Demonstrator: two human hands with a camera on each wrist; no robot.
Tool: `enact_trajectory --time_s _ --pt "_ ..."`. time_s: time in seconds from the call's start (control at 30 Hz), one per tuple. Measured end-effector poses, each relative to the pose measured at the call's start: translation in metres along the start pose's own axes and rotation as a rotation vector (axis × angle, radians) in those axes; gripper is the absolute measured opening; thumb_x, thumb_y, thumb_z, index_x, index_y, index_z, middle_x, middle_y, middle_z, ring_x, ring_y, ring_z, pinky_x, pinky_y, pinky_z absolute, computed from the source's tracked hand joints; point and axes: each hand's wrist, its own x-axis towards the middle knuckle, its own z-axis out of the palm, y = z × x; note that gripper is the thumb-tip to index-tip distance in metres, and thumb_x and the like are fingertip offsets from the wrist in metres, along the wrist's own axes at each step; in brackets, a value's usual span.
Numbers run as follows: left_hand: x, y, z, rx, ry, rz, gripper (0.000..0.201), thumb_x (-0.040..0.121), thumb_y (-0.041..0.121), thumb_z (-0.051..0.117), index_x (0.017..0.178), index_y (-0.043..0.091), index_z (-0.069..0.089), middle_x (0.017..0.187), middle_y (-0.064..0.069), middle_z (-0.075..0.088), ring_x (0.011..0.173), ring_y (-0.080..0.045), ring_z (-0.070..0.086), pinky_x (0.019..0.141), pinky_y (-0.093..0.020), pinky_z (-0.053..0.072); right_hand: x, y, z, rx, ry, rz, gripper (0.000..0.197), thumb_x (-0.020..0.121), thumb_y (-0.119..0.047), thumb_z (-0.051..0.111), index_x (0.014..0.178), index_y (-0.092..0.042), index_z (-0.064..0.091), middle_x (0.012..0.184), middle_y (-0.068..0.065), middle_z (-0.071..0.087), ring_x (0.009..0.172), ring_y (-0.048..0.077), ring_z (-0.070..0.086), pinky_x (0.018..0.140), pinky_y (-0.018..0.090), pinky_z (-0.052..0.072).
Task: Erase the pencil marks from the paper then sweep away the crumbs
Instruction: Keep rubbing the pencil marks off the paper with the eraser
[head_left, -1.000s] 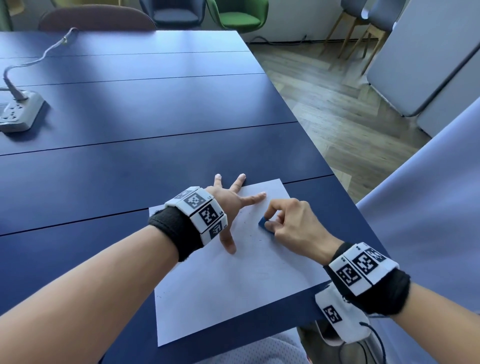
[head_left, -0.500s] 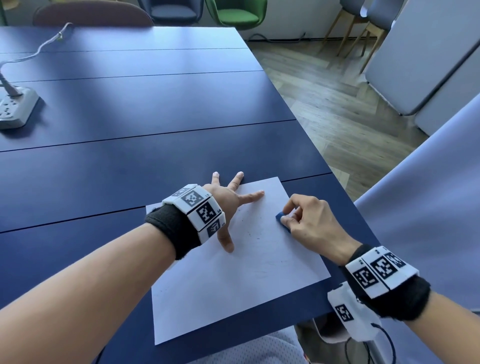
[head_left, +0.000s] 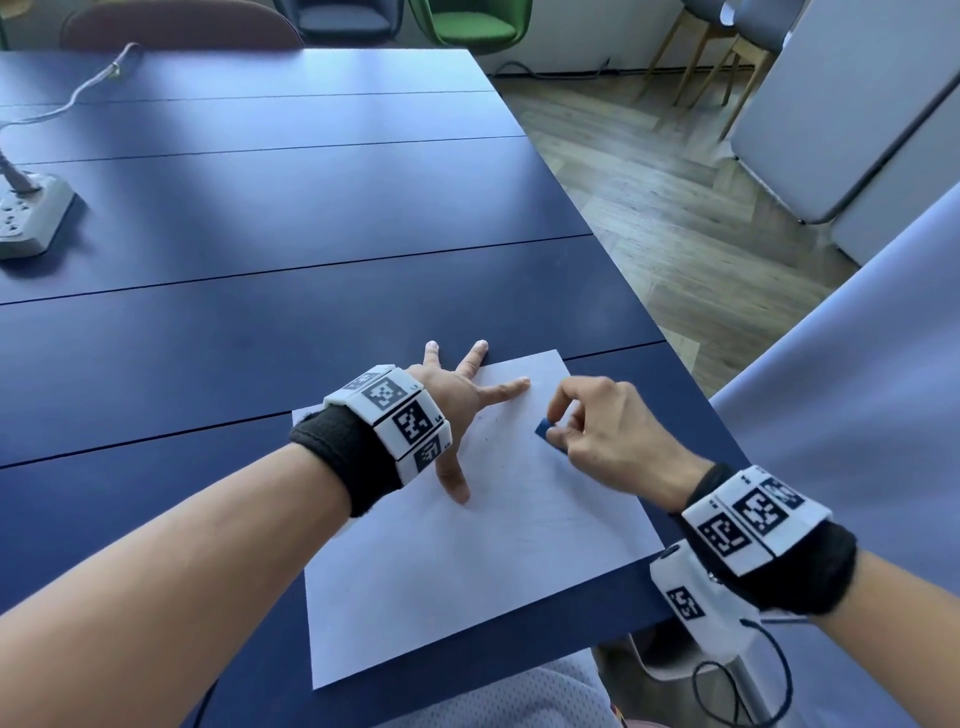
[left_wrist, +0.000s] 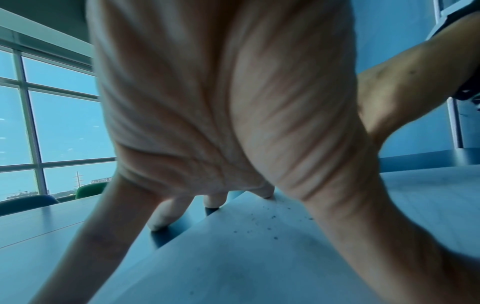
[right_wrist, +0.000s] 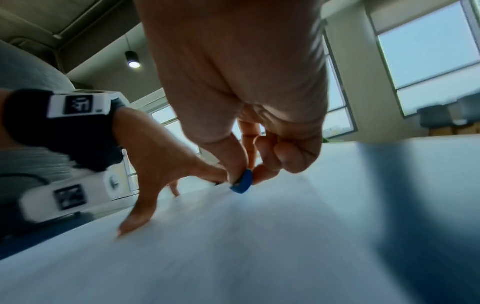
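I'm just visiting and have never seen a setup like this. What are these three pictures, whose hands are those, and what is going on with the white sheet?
No machine here: a person wears cameras, and the checkered bands mark the wrists. One picture looks down from the head; the other two look along each wrist from below.

On the dark blue table lies a white sheet of paper. The left hand is spread flat, fingers straight, pressing the sheet near its far corner. The right hand pinches a small blue eraser between thumb and fingertips, its lower edge on the sheet. Dark eraser crumbs are scattered under the left palm. A grey power strip sits at the table's left edge.
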Motion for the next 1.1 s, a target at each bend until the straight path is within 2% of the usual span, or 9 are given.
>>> enact_trajectory --time_s 0.13,0.27,0.4,0.53,0.6,0.7,0.87,1.0,1.1 --pt "0.002 -0.001 0.000 -0.005 -0.013 0.001 0.142 0.050 0.063 0.088 0.137 0.063 -0.025 0.154 0.006 -0.038 0.142 -0.049 -0.020 0.105 -0.063 0.036 0.012 -0.008 -0.012 0.015 -0.040 -0.066 0.006 0.082 -0.011 0.067 0.085 -0.016 0.065 0.066 0.003 0.066 0.053 0.009 0.057 0.052 0.018 0.041" --pt "0.001 0.000 -0.002 -0.011 -0.014 0.010 0.142 0.050 0.060 0.089 0.140 0.062 -0.022 0.155 0.005 -0.037 0.142 -0.050 -0.020 0.106 -0.065 0.033 0.017 -0.007 -0.003 0.026 -0.078 -0.048 0.007 0.081 -0.007 0.068 0.082 -0.013 0.069 0.064 -0.002 0.061 0.054 0.008 0.053 0.055 0.020 0.041" --pt "0.001 -0.001 0.001 0.002 0.009 0.010 0.143 0.050 0.061 0.089 0.139 0.062 -0.023 0.156 0.005 -0.036 0.142 -0.053 -0.016 0.105 -0.063 0.035 0.005 -0.011 0.006 -0.005 -0.212 -0.102 0.008 0.081 -0.006 0.068 0.081 -0.014 0.069 0.060 -0.007 0.054 0.050 0.004 0.048 0.051 0.014 0.038" --pt "0.002 -0.001 0.001 0.009 0.017 0.011 0.143 0.049 0.061 0.089 0.140 0.063 -0.022 0.156 0.005 -0.035 0.143 -0.051 -0.015 0.103 -0.061 0.039 0.022 -0.006 -0.002 -0.013 -0.109 -0.096 0.014 0.079 -0.003 0.067 0.078 -0.017 0.070 0.061 -0.010 0.056 0.051 -0.002 0.051 0.052 0.013 0.037" --pt "0.002 -0.001 0.001 0.000 0.012 0.013 0.143 0.049 0.060 0.089 0.139 0.063 -0.022 0.156 0.005 -0.036 0.143 -0.051 -0.016 0.104 -0.062 0.038 0.017 -0.005 0.001 0.009 -0.128 -0.101 0.014 0.079 -0.003 0.067 0.078 -0.016 0.070 0.061 -0.009 0.058 0.051 0.000 0.051 0.052 0.014 0.040" --pt "0.002 -0.001 0.001 -0.003 0.009 0.010 0.143 0.049 0.060 0.089 0.139 0.063 -0.022 0.155 0.006 -0.037 0.142 -0.051 -0.017 0.106 -0.063 0.034 0.003 -0.012 0.009 -0.019 -0.280 -0.174 0.015 0.080 -0.002 0.067 0.076 -0.017 0.069 0.061 -0.007 0.055 0.051 0.003 0.049 0.051 0.013 0.038" --pt "0.002 -0.001 -0.001 -0.001 -0.015 0.009 0.140 0.050 0.060 0.089 0.137 0.066 -0.021 0.155 0.006 -0.037 0.142 -0.051 -0.017 0.103 -0.067 0.035 0.026 -0.010 0.004 0.019 -0.126 -0.128 0.017 0.078 0.000 0.067 0.077 -0.017 0.071 0.062 -0.006 0.060 0.053 0.001 0.053 0.053 0.013 0.041" --pt "0.002 -0.001 0.000 0.010 -0.009 0.005 0.143 0.050 0.062 0.088 0.139 0.062 -0.023 0.154 0.005 -0.038 0.141 -0.052 -0.018 0.106 -0.064 0.033 0.004 -0.018 0.015 0.035 -0.310 -0.203 0.021 0.079 0.001 0.067 0.073 -0.019 0.068 0.065 0.002 0.060 0.055 0.008 0.049 0.052 0.018 0.042" --pt "0.001 -0.002 -0.001 0.012 -0.022 0.009 0.139 0.050 0.063 0.087 0.138 0.064 -0.021 0.154 0.006 -0.038 0.142 -0.051 -0.018 0.105 -0.066 0.034 0.023 -0.017 0.011 0.022 -0.242 -0.184 0.016 0.078 0.000 0.068 0.078 -0.016 0.071 0.067 0.003 0.063 0.056 0.008 0.052 0.053 0.014 0.041"
